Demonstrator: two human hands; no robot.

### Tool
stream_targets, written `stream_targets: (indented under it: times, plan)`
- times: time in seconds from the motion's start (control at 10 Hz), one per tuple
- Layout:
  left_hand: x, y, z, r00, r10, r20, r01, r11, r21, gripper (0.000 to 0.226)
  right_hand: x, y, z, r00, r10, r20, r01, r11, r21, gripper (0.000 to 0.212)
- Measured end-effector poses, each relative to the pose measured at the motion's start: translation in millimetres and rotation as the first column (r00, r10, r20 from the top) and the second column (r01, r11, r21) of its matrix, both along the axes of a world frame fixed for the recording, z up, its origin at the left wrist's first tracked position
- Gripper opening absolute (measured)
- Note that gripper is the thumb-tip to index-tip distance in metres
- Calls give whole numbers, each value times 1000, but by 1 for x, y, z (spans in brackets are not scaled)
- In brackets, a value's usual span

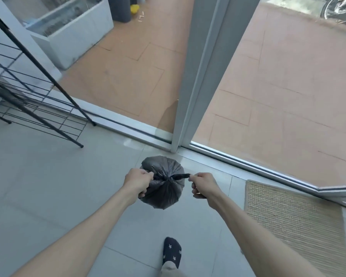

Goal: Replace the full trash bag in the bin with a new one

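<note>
A full dark grey trash bag [164, 188] sits low over the pale floor tiles near the sliding door track, its neck gathered into a knot at the top. My left hand [139, 181] is closed on the bag's left tie end. My right hand [203, 184] pinches the right tie end, which is stretched out taut from the knot. Both hands pull away from each other. No bin shows in the head view.
A sliding glass door frame [200, 76] stands just beyond the bag, with a terracotta-tiled terrace outside. A black wire rack [28, 92] stands at the left. A woven mat [294, 222] lies at the right. My socked foot [172, 252] is below the bag.
</note>
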State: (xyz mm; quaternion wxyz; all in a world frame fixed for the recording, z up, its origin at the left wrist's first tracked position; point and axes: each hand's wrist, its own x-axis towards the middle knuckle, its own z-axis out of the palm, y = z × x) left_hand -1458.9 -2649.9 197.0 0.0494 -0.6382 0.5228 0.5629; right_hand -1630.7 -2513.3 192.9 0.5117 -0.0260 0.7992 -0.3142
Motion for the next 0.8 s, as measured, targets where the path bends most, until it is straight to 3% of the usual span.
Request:
stream_targets:
  times: [0.2,0.5,0.6,0.8]
  plan:
    - [-33,-22,-89,998,60,-3,-60,998,10,23,-17,-28,-90,1000,0,-17,-1,1000,-7,21]
    - [-53,-42,-164,982,180,-63,-177,983,40,20,-29,-50,-166,995,43,-85,-42,999,22,38]
    - [-47,-42,-178,974,195,-118,-187,980,70,44,-27,-49,-173,996,30,-88,-30,1000,5,41]
    - [-30,-34,-154,986,97,-135,-94,995,31,60,-19,-37,-157,988,45,-150,-39,998,39,39]
